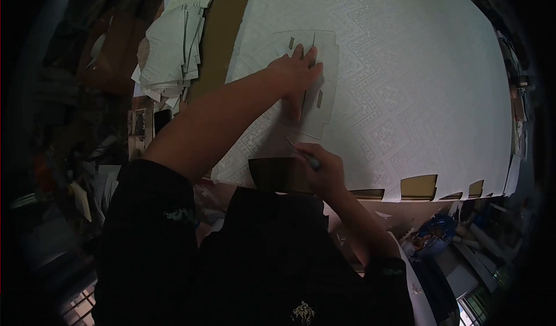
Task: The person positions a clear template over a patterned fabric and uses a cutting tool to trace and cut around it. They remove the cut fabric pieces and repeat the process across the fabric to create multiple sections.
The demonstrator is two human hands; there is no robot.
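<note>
My left hand (295, 74) lies with fingers spread on a thin, pale pattern template (327, 54), which has small slots cut in it. The template rests flat on a white sheet with a woven-looking geometric pattern (382, 94). Just below the template's lower edge, my right hand (325, 169) is closed around a slim pointed tool (313, 163) with a greyish handle. Its thin tip points up and left, close to the sheet; whether it touches cannot be made out.
Stacked paper or card pattern pieces (171, 51) lie left of the sheet, beside a bare brown strip of table (223, 30). Cut-outs along the sheet's near edge show brown table (418, 187) beneath. A blue plastic bundle (437, 233) and clutter sit below right.
</note>
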